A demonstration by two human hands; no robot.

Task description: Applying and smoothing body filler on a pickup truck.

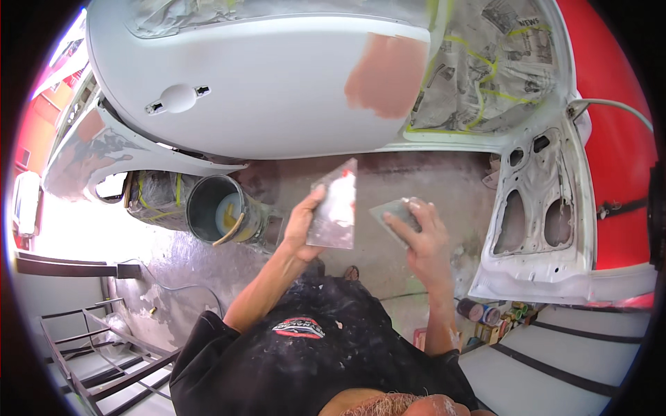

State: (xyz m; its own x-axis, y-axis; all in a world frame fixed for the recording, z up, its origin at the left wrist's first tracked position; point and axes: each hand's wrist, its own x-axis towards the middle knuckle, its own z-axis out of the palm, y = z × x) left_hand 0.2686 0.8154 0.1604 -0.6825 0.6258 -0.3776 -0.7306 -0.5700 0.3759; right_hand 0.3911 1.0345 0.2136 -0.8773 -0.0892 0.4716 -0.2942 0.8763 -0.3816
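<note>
My left hand (300, 223) grips a flat metal putty plate (337, 220) by its left edge. White filler with a few red streaks lies on the plate's upper part. To its right, my right hand (426, 239) pinches a thin grey-green putty spreader (395, 220), held apart from the plate. Beyond both hands stands a white-primed car door panel (277, 83) with a reddish-brown patch (388, 75) near its upper right corner. An oval handle recess (177, 98) sits on the panel's left part.
A dark bucket (198, 222) with water and something yellow inside stands left of my hands. Newspaper masking (458, 90) with yellow tape covers the opening beside the panel. At right an open bare door (541, 201) juts toward me. Several cans (479, 312) and a metal rack (118, 347) are nearby.
</note>
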